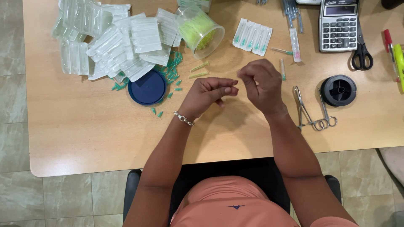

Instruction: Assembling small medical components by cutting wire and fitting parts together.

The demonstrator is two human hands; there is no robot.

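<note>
Thread (too fine to make out) seems pinched between left hand (209, 93) and right hand (259, 83), both closed, level.

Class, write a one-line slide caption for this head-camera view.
Left hand and right hand pinch together above a wooden table, between a blue lid and metal forceps.

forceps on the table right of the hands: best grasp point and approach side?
Probably the finger rings of the forceps, which lie flat at the near end with the jaws pointing away. Come from above on the near side, where the table is bare. The black spool crowds the far right, and the right hand hovers to the left.
</note>
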